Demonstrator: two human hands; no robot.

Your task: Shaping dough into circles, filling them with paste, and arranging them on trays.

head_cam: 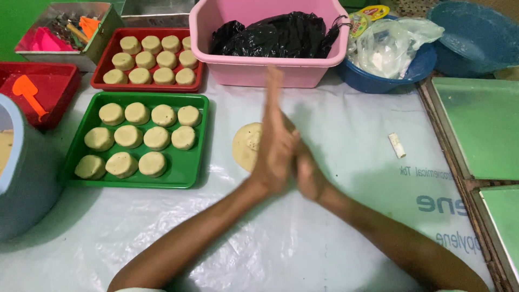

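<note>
Both hands' grip: left hand and right hand pressed palm to palm, fingers flat, nothing visibly between them.

Just behind the joined palms, a pale yellow flattened round of speckled dough lies on the white plastic sheet covering the desk, apart from both hands as far as can be seen. It looks soft, light and easily dented, probably a little tacky, so it is best lifted from underneath its rim with flat fingers, not pinched. To the left, a green rectangular plastic tray holds shaped dough pucks; a red tray behind it carries more. A pink plastic tub with a black bag stands further back.
</note>
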